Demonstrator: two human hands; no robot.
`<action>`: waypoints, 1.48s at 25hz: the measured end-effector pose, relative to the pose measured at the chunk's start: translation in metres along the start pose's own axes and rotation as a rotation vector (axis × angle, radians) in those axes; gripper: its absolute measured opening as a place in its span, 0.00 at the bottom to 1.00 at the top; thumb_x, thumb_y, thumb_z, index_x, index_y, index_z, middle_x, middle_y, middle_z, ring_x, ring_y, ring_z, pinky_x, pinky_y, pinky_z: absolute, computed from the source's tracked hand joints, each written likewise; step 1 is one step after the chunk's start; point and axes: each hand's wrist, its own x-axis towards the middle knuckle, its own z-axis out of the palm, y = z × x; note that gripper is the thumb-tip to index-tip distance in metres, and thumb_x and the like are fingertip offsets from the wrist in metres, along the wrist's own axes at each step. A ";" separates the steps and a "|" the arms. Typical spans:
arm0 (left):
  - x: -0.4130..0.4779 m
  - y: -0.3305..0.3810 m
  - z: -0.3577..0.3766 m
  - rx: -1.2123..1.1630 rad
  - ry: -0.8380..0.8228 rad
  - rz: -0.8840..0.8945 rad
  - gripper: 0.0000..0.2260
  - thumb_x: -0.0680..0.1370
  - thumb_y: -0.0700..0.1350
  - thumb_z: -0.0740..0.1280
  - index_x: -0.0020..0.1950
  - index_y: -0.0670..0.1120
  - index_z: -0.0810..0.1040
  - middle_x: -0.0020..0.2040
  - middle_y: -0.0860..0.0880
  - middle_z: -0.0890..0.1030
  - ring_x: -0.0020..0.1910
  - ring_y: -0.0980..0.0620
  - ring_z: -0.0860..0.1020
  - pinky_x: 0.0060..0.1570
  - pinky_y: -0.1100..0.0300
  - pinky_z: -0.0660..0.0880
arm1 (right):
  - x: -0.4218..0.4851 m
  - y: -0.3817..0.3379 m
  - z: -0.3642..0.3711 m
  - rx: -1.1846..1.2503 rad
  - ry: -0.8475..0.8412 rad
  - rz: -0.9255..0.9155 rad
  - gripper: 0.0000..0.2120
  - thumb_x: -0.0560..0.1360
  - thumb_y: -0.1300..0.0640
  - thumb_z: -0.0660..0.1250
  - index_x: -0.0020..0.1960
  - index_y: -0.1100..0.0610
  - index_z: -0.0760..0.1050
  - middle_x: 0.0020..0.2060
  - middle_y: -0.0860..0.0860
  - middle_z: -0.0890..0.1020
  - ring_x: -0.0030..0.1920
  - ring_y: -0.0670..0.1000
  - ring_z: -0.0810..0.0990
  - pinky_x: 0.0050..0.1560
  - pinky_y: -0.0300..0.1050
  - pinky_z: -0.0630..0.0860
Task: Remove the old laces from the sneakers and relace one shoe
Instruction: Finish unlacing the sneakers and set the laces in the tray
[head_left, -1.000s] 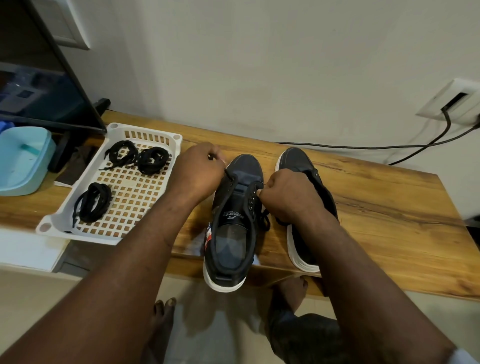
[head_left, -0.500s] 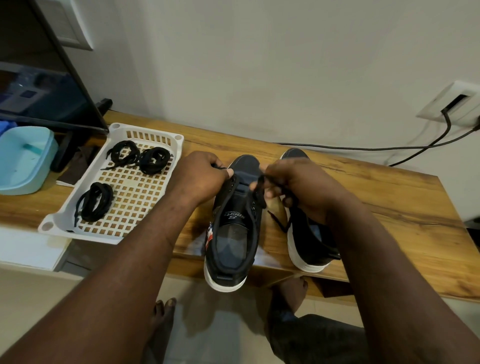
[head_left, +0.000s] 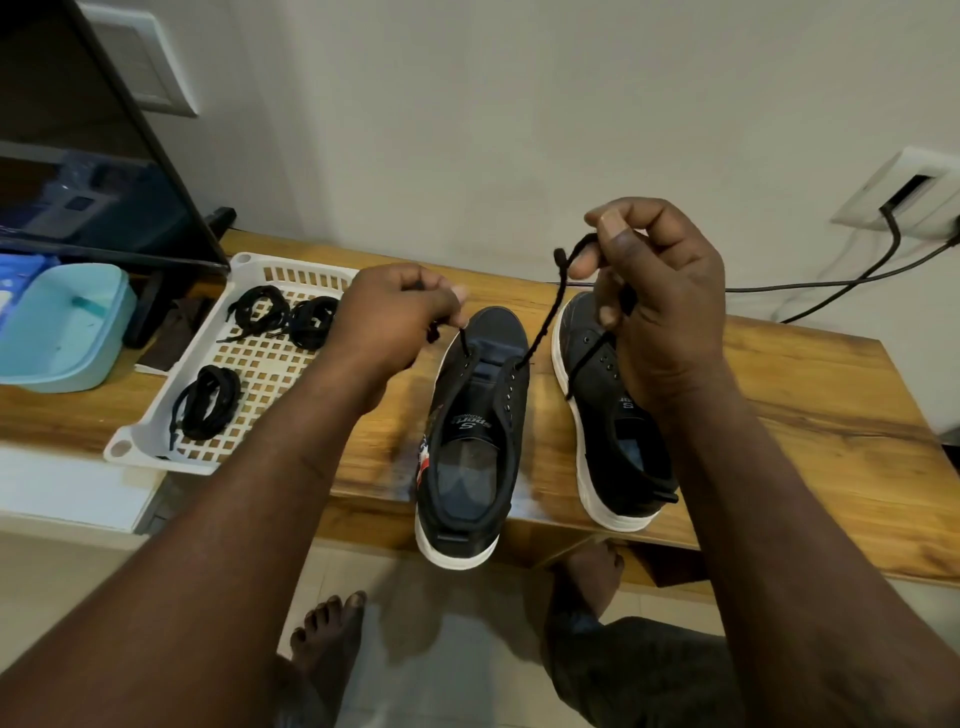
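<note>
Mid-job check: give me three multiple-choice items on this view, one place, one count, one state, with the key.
1. The white tray lies: A) left of both sneakers B) between them C) on the floor
2. Lace bundles in it: A) two B) three C) five
3. The lace in the left sneaker is: A) tied in a bow B) through the front eyelets only C) pulled out entirely
Key: 1 A, both sneakers stand to its right; 2 B, two at the back, one nearer; 3 B, left hand and right hand each pinch an end.
</note>
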 end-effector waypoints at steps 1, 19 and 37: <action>-0.001 0.003 -0.002 -0.103 -0.002 -0.014 0.05 0.80 0.45 0.73 0.48 0.43 0.84 0.40 0.48 0.87 0.34 0.53 0.76 0.29 0.62 0.64 | -0.001 -0.003 0.001 0.008 -0.010 -0.030 0.05 0.84 0.61 0.64 0.54 0.59 0.78 0.36 0.53 0.83 0.25 0.48 0.68 0.28 0.38 0.66; -0.083 0.114 -0.017 -0.368 -0.066 0.289 0.10 0.83 0.45 0.67 0.62 0.49 0.85 0.52 0.48 0.87 0.46 0.55 0.78 0.38 0.60 0.67 | -0.020 -0.084 0.019 0.051 -0.064 -0.060 0.09 0.86 0.60 0.61 0.60 0.59 0.80 0.47 0.55 0.87 0.30 0.50 0.75 0.30 0.37 0.66; -0.056 0.026 0.008 0.461 0.008 -0.063 0.31 0.77 0.49 0.76 0.79 0.51 0.71 0.74 0.48 0.76 0.70 0.44 0.77 0.69 0.47 0.74 | -0.026 -0.027 0.006 -0.422 -0.073 0.297 0.19 0.82 0.62 0.66 0.71 0.49 0.77 0.68 0.44 0.80 0.40 0.47 0.89 0.41 0.40 0.77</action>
